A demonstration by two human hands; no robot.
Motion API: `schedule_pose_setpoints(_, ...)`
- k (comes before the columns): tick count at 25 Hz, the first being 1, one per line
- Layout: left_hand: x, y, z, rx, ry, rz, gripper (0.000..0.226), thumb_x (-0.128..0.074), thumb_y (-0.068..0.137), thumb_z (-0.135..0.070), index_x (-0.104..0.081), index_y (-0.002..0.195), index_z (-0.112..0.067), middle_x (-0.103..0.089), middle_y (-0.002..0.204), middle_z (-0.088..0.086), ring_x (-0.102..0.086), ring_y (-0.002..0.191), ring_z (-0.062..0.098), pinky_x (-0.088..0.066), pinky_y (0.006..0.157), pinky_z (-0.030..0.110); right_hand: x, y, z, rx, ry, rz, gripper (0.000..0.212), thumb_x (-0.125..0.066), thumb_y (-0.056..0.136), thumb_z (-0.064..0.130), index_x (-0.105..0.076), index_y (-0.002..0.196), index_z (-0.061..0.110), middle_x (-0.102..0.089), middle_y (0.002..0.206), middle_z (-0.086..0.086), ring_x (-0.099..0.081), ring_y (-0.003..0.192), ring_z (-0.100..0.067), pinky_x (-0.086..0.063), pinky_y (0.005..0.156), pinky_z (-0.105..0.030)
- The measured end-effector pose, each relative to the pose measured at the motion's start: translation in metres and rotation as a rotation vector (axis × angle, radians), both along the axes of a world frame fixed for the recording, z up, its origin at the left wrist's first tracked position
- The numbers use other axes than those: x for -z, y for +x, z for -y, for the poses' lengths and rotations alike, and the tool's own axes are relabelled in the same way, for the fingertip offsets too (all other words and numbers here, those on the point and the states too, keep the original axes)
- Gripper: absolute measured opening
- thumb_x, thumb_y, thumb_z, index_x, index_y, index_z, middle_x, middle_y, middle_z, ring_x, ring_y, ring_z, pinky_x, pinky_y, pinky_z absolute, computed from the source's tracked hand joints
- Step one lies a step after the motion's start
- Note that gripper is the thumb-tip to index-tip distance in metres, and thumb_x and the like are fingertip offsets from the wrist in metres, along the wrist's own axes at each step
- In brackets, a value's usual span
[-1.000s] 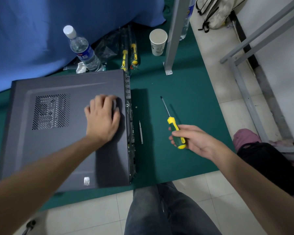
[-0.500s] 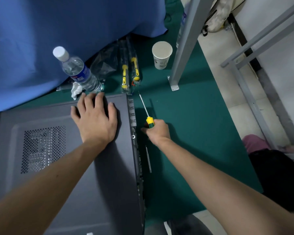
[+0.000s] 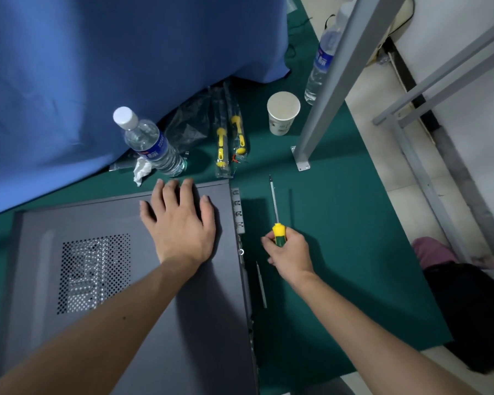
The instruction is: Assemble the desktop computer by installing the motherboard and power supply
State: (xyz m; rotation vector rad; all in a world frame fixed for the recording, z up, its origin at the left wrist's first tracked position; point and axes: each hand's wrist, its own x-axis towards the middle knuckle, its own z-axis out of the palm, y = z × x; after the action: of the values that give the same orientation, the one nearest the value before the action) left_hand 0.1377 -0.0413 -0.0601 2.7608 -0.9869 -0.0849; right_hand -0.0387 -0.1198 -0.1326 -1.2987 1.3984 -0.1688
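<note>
**Flat palm on the case, screwdriver in a closed fist**

Green matting (image 3: pixel 340 252) covers the floor under the dark grey computer case (image 3: pixel 126 280), which lies on its side. Spread open, the left hand (image 3: pixel 180 223) rests palm-down on the case's side panel near its far right corner. Just right of that hand, off the case's edge, the right hand (image 3: pixel 290 255) is closed around the yellow-green handle of a screwdriver (image 3: pixel 277 220), shaft pointing away. Beyond the left fingertips stands a water bottle (image 3: pixel 149 143).
</note>
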Motion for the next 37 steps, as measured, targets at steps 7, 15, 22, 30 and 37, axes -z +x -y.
schedule_pose_setpoints(7,-0.006,-0.002,-0.003,0.044,-0.049,-0.052,0.05,-0.032,0.098,-0.043,-0.043,0.142,-0.022,-0.041,0.146,0.008,-0.021,0.144,0.028,-0.011,0.115,0.058,-0.077,-0.014,0.006,0.063,0.029,0.236,0.016,-0.075,0.085,0.027,-0.063,0.081,0.018,-0.068,0.067,0.009,-0.052,0.046,-0.007,-0.046,0.048,-0.017)
schedule_pose_setpoints(15,-0.05,-0.039,-0.015,0.48,-0.345,-0.562,0.033,-0.067,0.091,-0.019,-0.062,0.124,-0.019,-0.061,0.12,-0.002,-0.056,0.114,0.014,-0.042,0.101,0.028,-0.135,-0.031,0.006,-0.077,0.084,0.356,0.021,-0.063,0.096,0.03,-0.061,0.086,0.012,-0.059,0.067,0.004,-0.051,0.052,-0.01,-0.049,0.054,-0.024)
schedule_pose_setpoints(22,-0.095,-0.076,-0.004,0.552,-0.528,-0.753,0.011,-0.074,0.085,-0.015,-0.076,0.096,-0.015,-0.07,0.086,-0.008,-0.066,0.081,0.007,-0.052,0.075,0.023,-0.166,-0.044,0.011,-0.186,0.164,0.376,0.042,-0.064,0.087,0.049,-0.059,0.085,0.007,-0.058,0.062,0.002,-0.052,0.052,-0.013,-0.049,0.055,-0.028)
schedule_pose_setpoints(30,-0.117,-0.084,-0.009,0.422,-0.618,-0.948,0.006,-0.072,0.086,-0.007,-0.074,0.09,-0.01,-0.072,0.079,0.0,-0.067,0.075,0.011,-0.052,0.072,0.021,-0.191,-0.055,0.011,-0.276,0.137,0.382,0.039,-0.062,0.091,0.051,-0.058,0.077,0.015,-0.053,0.06,0.001,-0.047,0.049,-0.015,-0.045,0.051,-0.029)
schedule_pose_setpoints(37,-0.13,-0.062,-0.012,0.146,-0.806,-1.16,0.012,-0.069,0.084,-0.001,-0.071,0.089,-0.011,-0.073,0.076,0.002,-0.069,0.075,0.016,-0.055,0.076,0.028,-0.2,-0.091,0.026,-0.569,-0.565,-0.278,0.051,-0.058,0.087,0.055,-0.038,0.056,0.019,-0.041,0.048,0.005,-0.037,0.047,-0.014,-0.028,0.045,-0.026)
